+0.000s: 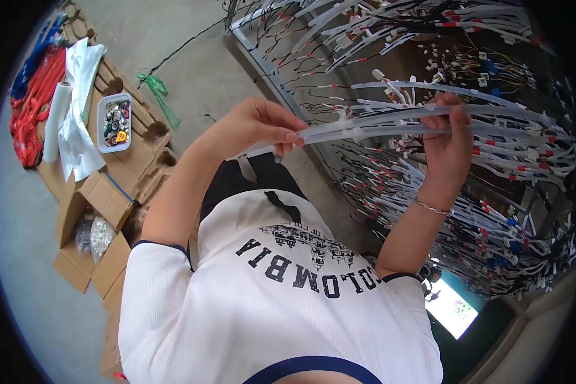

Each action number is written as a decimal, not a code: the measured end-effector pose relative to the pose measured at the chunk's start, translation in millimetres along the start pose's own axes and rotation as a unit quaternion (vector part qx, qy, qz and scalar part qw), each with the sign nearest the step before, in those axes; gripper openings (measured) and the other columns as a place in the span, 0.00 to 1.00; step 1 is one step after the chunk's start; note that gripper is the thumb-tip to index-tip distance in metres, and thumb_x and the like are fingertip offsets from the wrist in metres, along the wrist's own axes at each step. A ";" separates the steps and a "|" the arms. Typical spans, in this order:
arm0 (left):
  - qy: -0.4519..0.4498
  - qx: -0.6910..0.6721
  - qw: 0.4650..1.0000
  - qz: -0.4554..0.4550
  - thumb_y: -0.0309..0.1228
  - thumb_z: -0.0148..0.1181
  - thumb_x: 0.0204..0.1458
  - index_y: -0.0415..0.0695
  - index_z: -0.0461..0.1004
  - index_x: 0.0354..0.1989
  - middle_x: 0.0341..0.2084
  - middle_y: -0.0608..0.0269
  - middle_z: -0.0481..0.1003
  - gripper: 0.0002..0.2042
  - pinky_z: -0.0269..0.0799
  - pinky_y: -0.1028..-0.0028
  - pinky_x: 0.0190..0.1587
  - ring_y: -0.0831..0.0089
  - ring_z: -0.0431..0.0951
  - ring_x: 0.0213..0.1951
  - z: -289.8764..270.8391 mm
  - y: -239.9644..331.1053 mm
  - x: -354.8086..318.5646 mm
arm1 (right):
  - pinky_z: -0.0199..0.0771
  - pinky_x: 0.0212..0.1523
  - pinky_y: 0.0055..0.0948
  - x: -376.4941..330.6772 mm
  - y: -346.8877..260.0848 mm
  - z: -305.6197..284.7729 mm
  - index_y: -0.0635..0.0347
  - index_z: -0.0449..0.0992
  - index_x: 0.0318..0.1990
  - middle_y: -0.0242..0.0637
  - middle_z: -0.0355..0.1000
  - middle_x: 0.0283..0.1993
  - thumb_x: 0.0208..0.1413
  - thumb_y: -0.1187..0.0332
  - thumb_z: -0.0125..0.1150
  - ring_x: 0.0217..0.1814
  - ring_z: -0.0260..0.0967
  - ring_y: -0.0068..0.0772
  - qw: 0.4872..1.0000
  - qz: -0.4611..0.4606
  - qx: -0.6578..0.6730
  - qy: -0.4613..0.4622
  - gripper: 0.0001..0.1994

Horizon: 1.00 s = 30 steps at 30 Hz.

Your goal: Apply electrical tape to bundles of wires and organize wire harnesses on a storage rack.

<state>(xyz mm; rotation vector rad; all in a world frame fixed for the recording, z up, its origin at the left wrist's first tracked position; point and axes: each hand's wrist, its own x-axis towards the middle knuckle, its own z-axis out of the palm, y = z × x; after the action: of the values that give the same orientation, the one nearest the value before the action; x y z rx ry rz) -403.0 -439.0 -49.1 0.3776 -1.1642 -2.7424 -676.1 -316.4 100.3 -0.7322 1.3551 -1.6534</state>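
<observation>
Holding long, see-through plastic tubes (390, 127) up in front of the body, stretched from one hand to the other and running on past the right one. Pinching them near the left part with the left hand (281, 129), thumb and forefinger pressed nearly together, other fingers loosely bent. Gripping farther along with the right hand (447, 118), fingers half curled about the tubes and thumb raised beside them. Wearing a thin braided bracelet (433, 207) on the right wrist.

Spread to the right, beneath and around the tubes: many bundles of wires (467, 237), in white, black and red, with small white and blue plugs among them. Set alongside, a metal frame (253, 54).

Lying on the floor (195, 73) at upper left, a crumpled green bag (161, 102). Seen farther left on flattened cardboard (91, 144): a white tub (100, 128) of small mixed parts (116, 118), a white plastic sheet (80, 83), a whitish roll (55, 125) just beside it, and red cords (38, 89). Standing below these, an open cardboard box (70, 217), containing clear bags (102, 237) with white pieces inside.
</observation>
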 end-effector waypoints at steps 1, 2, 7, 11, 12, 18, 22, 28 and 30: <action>-0.001 -0.002 1.000 0.000 0.24 0.60 0.52 0.32 0.77 0.44 0.31 0.57 0.80 0.12 0.74 0.78 0.36 0.75 0.78 0.30 -0.7 2.5 -3.5 | 0.58 0.31 0.22 -0.3 -1.2 -0.4 0.68 0.73 0.50 0.32 0.70 0.34 0.51 0.65 0.68 0.29 0.58 0.17 1.000 -0.009 0.002 -0.001 0.21; 0.027 0.017 0.999 0.005 0.23 0.60 0.52 0.31 0.77 0.43 0.31 0.56 0.80 0.11 0.75 0.76 0.36 0.74 0.78 0.31 -2.5 5.3 -5.3 | 0.66 0.37 0.25 -2.8 -2.1 9.3 0.66 0.69 0.55 0.34 0.71 0.37 0.52 0.65 0.68 0.33 0.63 0.20 1.000 -0.002 0.008 0.013 0.25; 0.095 0.058 0.986 0.124 0.23 0.57 0.56 0.34 0.74 0.49 0.36 0.61 0.78 0.13 0.72 0.78 0.43 0.78 0.77 0.36 -18.0 -13.9 10.1 | 0.66 0.61 0.48 -18.5 1.1 14.8 0.64 0.63 0.58 0.46 0.68 0.53 0.57 0.61 0.60 0.57 0.66 0.39 0.996 -0.045 0.057 0.045 0.25; 0.104 0.143 0.975 0.133 0.26 0.59 0.55 0.37 0.72 0.51 0.38 0.65 0.77 0.15 0.71 0.78 0.45 0.78 0.75 0.39 -25.7 -26.5 36.8 | 0.69 0.60 0.46 -27.1 2.9 16.0 0.66 0.65 0.58 0.47 0.66 0.58 0.61 0.67 0.54 0.60 0.64 0.37 0.996 -0.041 -0.060 0.051 0.20; 0.109 0.198 0.967 0.116 0.27 0.60 0.55 0.39 0.73 0.51 0.38 0.66 0.77 0.15 0.70 0.78 0.46 0.79 0.75 0.40 -17.9 -19.8 35.5 | 0.71 0.59 0.44 -29.8 4.8 16.1 0.67 0.65 0.58 0.47 0.66 0.58 0.62 0.69 0.53 0.60 0.63 0.35 0.992 -0.042 -0.099 0.071 0.18; -0.028 0.144 0.989 -0.010 0.30 0.63 0.52 0.37 0.71 0.48 0.38 0.64 0.77 0.17 0.69 0.78 0.48 0.78 0.75 0.42 -24.6 -13.9 30.9 | 0.82 0.45 0.34 -30.6 4.4 7.9 0.72 0.70 0.52 0.46 0.75 0.43 0.57 0.73 0.60 0.43 0.77 0.44 0.984 -0.061 -0.126 0.108 0.17; -0.126 0.092 0.986 -0.059 0.27 0.63 0.52 0.34 0.69 0.46 0.37 0.58 0.78 0.16 0.70 0.77 0.47 0.74 0.78 0.39 -31.8 -8.6 22.7 | 0.80 0.46 0.35 -34.2 5.7 7.6 0.72 0.71 0.51 0.47 0.75 0.45 0.57 0.75 0.59 0.46 0.76 0.44 0.987 -0.074 -0.089 0.109 0.15; -0.137 0.056 0.985 -0.087 0.23 0.63 0.48 0.34 0.72 0.41 0.30 0.58 0.78 0.12 0.72 0.76 0.42 0.73 0.79 0.34 -28.6 -5.0 8.5 | 0.80 0.45 0.34 -45.9 8.4 26.9 0.68 0.72 0.48 0.42 0.74 0.43 0.56 0.75 0.61 0.46 0.75 0.37 0.985 -0.090 -0.099 0.108 0.13; -0.127 0.065 0.987 -0.075 0.24 0.65 0.47 0.34 0.73 0.39 0.29 0.59 0.78 0.12 0.72 0.77 0.42 0.74 0.79 0.33 -24.7 -8.1 5.3 | 0.80 0.44 0.32 -47.1 9.9 33.7 0.67 0.73 0.45 0.40 0.75 0.39 0.54 0.76 0.62 0.43 0.76 0.34 0.980 -0.096 -0.127 0.120 0.11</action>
<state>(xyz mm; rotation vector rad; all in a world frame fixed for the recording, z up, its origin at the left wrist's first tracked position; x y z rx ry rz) -401.4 -451.6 -72.4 0.1355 -1.4351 -2.9205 -623.1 -291.0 102.4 -0.8532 1.7362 -1.7836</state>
